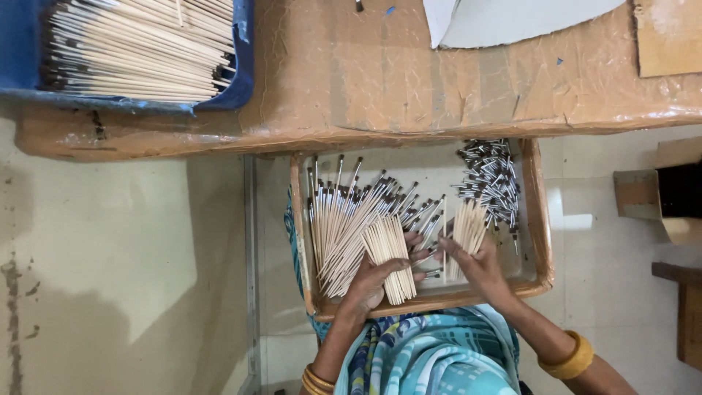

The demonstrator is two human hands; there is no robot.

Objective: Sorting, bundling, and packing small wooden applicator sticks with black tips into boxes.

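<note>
A shallow cardboard tray (537,219) rests on my lap and holds many thin pale wooden sticks with silver ferrule tips (344,219). My left hand (373,281) grips a fanned bundle of bare sticks (391,256) near the tray's front edge. My right hand (475,267) holds a second, smaller bundle of sticks (468,227) just to the right. A heap of loose small silver and black ferrules (490,179) lies in the tray's far right corner.
A tape-covered cardboard tabletop (380,80) spans the top, overhanging the tray. A blue crate (245,66) full of plain sticks sits at its far left. White sheets (504,18) lie at the top right. A brown box (673,190) stands on the floor to the right.
</note>
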